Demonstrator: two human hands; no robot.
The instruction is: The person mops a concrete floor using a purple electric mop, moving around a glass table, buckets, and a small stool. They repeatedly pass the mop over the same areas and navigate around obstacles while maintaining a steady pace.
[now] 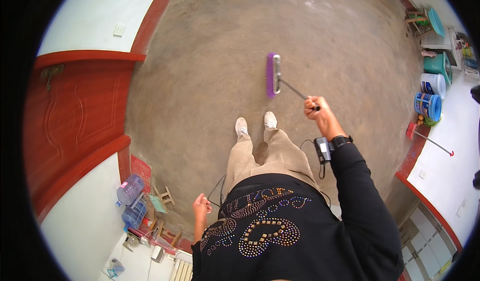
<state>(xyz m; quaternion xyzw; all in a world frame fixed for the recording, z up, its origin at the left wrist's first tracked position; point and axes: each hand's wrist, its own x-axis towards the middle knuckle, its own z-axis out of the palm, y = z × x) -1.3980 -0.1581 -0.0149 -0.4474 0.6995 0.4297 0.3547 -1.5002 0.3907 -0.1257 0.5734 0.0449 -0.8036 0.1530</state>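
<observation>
My right hand [316,108] is closed around the dark handle of a broom [276,74], close to the handle's top end. Purple bristles line the left side of the broom's pale head, which is over the concrete floor [210,56] ahead of my feet; whether it touches the floor I cannot tell. My left hand [202,205] hangs at my left side with nothing in it, its fingers loosely curled and partly apart. A small grey device [322,150] with a cable hangs by my right wrist, beside a black wrist strap [340,141].
A red door [78,105] stands on the left. Large water bottles [130,189] and small wooden stools [164,195] sit below it. Along the right wall are buckets [427,106], a teal tub [435,64] and a red long-handled dustpan [411,131]. A doorway [408,221] opens at lower right.
</observation>
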